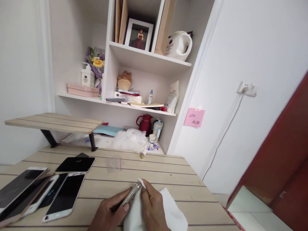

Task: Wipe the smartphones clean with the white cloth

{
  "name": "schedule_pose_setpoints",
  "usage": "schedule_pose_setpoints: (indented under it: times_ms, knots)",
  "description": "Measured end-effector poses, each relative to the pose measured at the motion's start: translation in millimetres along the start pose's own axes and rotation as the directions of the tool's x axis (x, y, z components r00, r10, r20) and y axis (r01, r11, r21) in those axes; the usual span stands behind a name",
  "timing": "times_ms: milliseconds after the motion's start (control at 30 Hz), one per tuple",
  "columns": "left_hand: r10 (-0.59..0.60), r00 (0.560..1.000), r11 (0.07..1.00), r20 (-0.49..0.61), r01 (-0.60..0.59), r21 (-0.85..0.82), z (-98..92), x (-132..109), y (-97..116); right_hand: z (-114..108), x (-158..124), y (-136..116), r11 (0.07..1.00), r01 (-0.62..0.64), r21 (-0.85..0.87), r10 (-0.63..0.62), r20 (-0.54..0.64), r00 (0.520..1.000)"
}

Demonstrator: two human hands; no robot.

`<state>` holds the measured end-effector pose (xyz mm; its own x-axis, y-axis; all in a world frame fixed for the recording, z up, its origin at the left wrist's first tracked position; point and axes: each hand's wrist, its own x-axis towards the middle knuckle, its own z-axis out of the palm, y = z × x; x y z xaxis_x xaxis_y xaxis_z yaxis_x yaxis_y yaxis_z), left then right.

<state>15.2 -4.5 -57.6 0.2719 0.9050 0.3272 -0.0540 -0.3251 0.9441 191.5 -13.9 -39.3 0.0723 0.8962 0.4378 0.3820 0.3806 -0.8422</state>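
Note:
Near the front of the wooden table, my left hand (pixel 106 210) is closed around a smartphone (pixel 130 194), tilted so that mostly its metal edge faces me. My right hand (pixel 154 205) pinches a white cloth (pixel 172 208) and presses a fold of it against the phone's upper end. The rest of the cloth hangs below the phone and spreads to the right under my right hand. The phone's screen and lower end are largely hidden by my left fingers. Left of my hands lies a white-framed phone (pixel 66 195) with a dark screen.
Several more phones overlap at the table's left, including a black one (pixel 75 164). A small clear zip bag (pixel 114 164) lies mid-table. A raised wooden stand (pixel 55 122) is at back left. Behind are crumpled white plastic (pixel 131 140), a red jug (pixel 144 124) and shelves (pixel 149 54).

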Motion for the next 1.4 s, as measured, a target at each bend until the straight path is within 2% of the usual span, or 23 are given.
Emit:
schedule_pose_setpoints:
  times_ms: [133,267,333,400,500,600,700,800,933,1033,1100,1167,1300,1400]
  knots:
    - [0.014,1.0,1.0,-0.009,-0.014,0.019,-1.5,1,-4,-1,2,0,0.973,-0.141,0.181,0.137,0.036,0.99]
    - [0.006,1.0,1.0,-0.004,-0.006,-0.005,-2.3,1,-2,7,0,8,0.859,-0.367,0.357,0.324,0.177,0.929]
    - [-0.009,1.0,1.0,-0.01,0.009,-0.004,-3.1,2,-2,11,-1,11,0.826,-0.402,0.395,0.343,0.214,0.915]
    - [-0.016,1.0,1.0,0.004,0.016,0.016,-4.8,3,-4,12,-1,12,0.817,-0.394,0.422,0.343,0.194,0.919]
    - [0.004,0.998,0.998,0.063,-0.009,0.069,-7.4,4,-8,6,0,8,0.88,-0.28,0.384,0.275,0.067,0.959]
    - [0.002,0.994,0.996,0.108,-0.011,0.087,-8.0,4,-9,0,-2,7,0.988,-0.049,0.147,0.057,-0.048,0.997]
    - [-0.014,0.996,0.996,0.089,0.006,0.086,-6.9,3,-6,-1,-6,12,0.98,0.18,-0.082,-0.184,-0.053,0.981]
    - [-0.024,0.997,0.994,0.072,0.016,0.107,-6.0,2,-6,1,-8,17,0.921,0.337,-0.197,-0.349,-0.029,0.937]
    - [-0.022,0.996,0.992,0.082,0.012,0.123,-5.0,2,-4,5,-10,19,0.874,0.412,-0.259,-0.435,-0.037,0.899]
    - [-0.035,0.996,0.997,0.088,0.028,0.078,-3.1,3,3,5,-10,18,0.816,0.491,-0.304,-0.527,-0.044,0.849]
    - [-0.046,0.995,0.998,0.089,0.041,0.055,-2.0,4,7,5,-11,17,0.768,0.54,-0.344,-0.583,-0.027,0.812]
    - [-0.054,0.995,0.997,0.085,0.05,0.054,-2.2,4,9,7,-12,16,0.726,0.567,-0.388,-0.605,0.031,0.796]
    - [-0.067,0.997,0.996,-0.038,0.069,0.061,-6.5,-4,-1,16,-18,17,0.646,0.603,-0.469,-0.605,0.168,0.779]
    - [-0.063,0.989,0.994,-0.131,0.074,0.079,-8.0,-12,-13,18,-19,17,0.64,0.601,-0.479,-0.617,0.146,0.773]
